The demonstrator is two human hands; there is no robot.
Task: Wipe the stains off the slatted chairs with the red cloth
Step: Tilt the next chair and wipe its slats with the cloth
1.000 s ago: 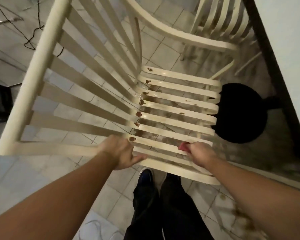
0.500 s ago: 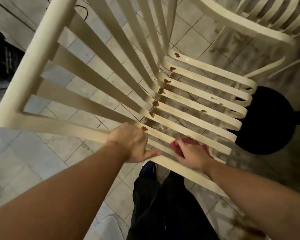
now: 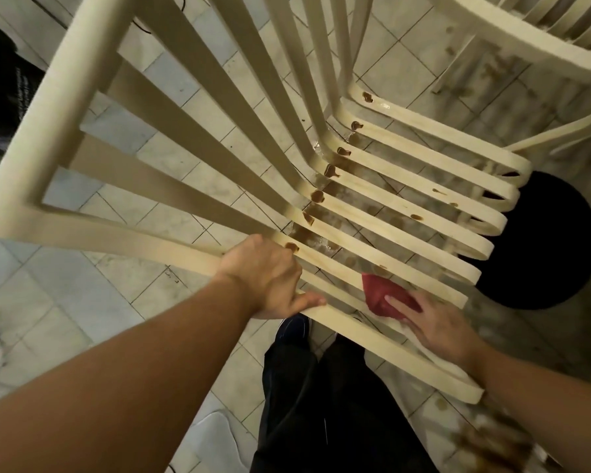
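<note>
A cream slatted chair [image 3: 406, 186] fills the view, seen from above. Brown stains [image 3: 318, 196] dot the bend where the back slats meet the seat, and a few smaller spots lie on the seat slats. My left hand [image 3: 267, 278] grips the nearest side rail of the chair at that bend, thumb lying along the rail. My right hand [image 3: 434, 326] presses the red cloth [image 3: 379, 295] flat onto the nearest seat slats, fingers stretched over it. A second cream slatted chair [image 3: 539, 35] stands at the top right.
The tiled floor [image 3: 123, 291] under the chairs carries brown splashes and wet patches. A round black object [image 3: 543, 240] sits on the floor past the seat's right end. A dark object [image 3: 0, 97] stands at the far left. My dark-trousered legs and one shoe are below the seat.
My right hand has spread from a bunched grip to flat fingers and slid the red cloth to the right along the near slats. My left hand has kept its hold on the rail.
</note>
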